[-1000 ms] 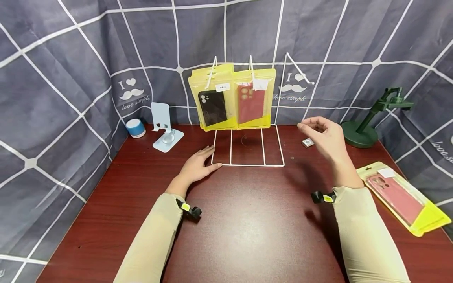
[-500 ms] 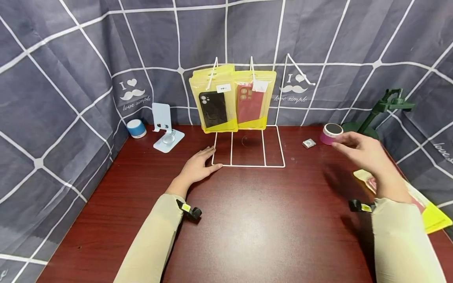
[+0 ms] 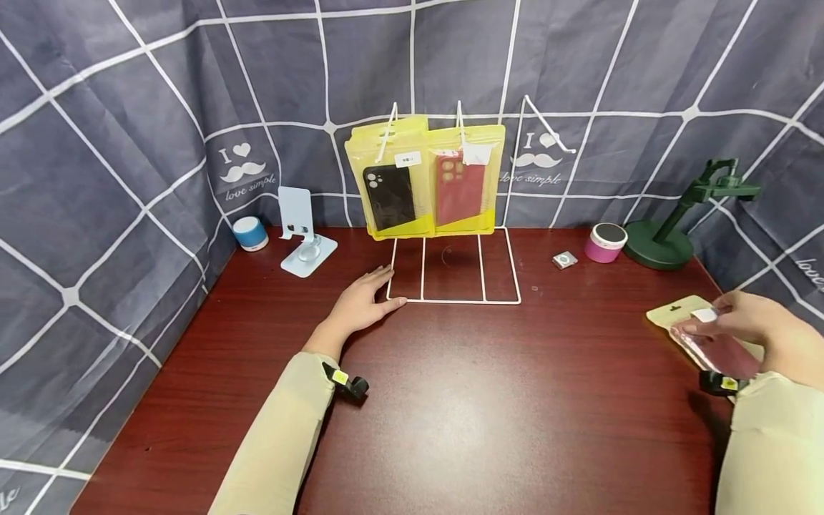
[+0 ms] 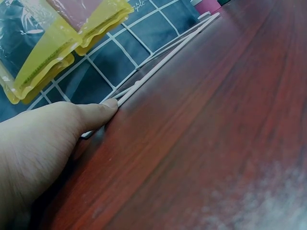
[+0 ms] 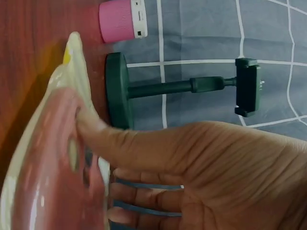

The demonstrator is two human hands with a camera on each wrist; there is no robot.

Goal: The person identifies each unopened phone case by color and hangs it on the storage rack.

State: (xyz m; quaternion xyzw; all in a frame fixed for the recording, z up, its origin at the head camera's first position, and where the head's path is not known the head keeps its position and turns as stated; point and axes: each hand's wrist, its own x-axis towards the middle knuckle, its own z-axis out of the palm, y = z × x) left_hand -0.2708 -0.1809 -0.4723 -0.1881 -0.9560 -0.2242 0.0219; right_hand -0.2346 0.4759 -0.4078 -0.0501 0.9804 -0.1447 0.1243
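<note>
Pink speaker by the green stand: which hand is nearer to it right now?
Right. The right hand grips the pink phone case package at the table's right edge, in front of the pink speaker. The left hand rests at the white wire rack, farther left.

The right hand [image 3: 766, 329] covers much of the pink phone case packet [image 3: 682, 315] in the head view, and the picture's right edge cuts off the wrist. In the right wrist view the packet [image 5: 53, 167] is blurred and runs off the bottom edge. The left hand [image 4: 43, 143] is cut by the left wrist view's edge, so only its thumb shows. The print on the labels of the hanging packets [image 3: 425, 179] is too small to read.
</note>
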